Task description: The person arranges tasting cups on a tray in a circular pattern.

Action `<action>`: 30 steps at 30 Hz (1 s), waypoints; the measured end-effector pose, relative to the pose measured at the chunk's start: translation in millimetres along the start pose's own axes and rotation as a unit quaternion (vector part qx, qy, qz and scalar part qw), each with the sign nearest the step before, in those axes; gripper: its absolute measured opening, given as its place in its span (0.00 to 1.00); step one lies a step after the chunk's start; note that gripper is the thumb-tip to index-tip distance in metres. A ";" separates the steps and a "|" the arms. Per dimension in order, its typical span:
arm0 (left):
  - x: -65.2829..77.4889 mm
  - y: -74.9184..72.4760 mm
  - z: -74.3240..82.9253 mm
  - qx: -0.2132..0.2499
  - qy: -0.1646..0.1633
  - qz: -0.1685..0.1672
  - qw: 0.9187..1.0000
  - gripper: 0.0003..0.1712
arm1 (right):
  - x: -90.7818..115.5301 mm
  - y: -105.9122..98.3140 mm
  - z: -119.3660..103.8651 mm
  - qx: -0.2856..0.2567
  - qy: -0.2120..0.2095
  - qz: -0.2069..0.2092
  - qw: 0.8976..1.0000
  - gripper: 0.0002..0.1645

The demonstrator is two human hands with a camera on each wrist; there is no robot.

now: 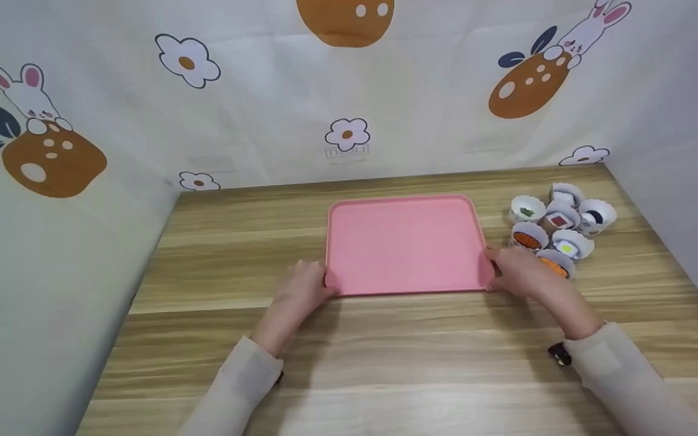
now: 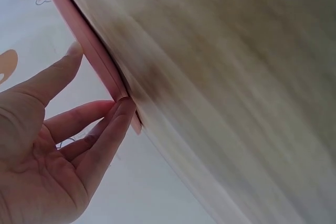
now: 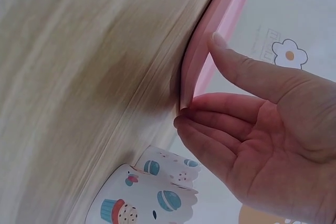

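A pink rectangular tray [image 1: 406, 245] with rounded corners and a low rim lies on the wooden table. At its near left corner is my left hand [image 1: 302, 284], thumb on the front wall and fingertips at the side, as the left wrist view shows. My right hand [image 1: 518, 270] holds the near right corner the same way. In the right wrist view the thumb [image 3: 220, 43] presses the tray's outer wall while the fingertips reach round the corner at its base. Nothing lies in the tray.
Several paper cups [image 1: 570, 244] with small food-like pieces stand close together right of the tray, beside my right hand. A patterned cloth [image 1: 264, 109] hangs along the table's back edge, and pale walls flank both sides.
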State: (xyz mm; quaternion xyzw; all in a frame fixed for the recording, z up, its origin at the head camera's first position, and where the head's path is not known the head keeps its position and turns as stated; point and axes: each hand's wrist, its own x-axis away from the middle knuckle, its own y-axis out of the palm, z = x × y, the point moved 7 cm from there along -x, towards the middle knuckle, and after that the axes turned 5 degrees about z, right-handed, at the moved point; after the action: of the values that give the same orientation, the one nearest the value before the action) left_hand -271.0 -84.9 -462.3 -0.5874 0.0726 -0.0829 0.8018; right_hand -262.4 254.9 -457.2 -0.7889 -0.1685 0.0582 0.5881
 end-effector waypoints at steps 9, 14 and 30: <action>-0.6 3.8 -6.3 -0.033 -0.006 -0.026 0.999 0.34 | -0.3 0.6 0.2 -0.011 0.021 -0.017 1.000 0.17; -7.3 7.5 -13.3 -0.073 -0.003 -0.053 0.996 0.58 | 0.3 1.5 1.6 -0.011 0.030 -0.026 0.999 0.18; -32.1 16.4 -23.1 -0.077 0.089 -0.144 0.983 0.71 | -0.4 0.2 -1.6 0.000 0.000 -0.010 1.000 0.16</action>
State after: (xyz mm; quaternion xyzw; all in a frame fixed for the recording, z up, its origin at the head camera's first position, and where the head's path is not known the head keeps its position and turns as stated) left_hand -306.4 -94.5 -484.3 -0.6420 0.0643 -0.2436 0.7242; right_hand -262.3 253.3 -457.0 -0.7870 -0.1763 0.0518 0.5890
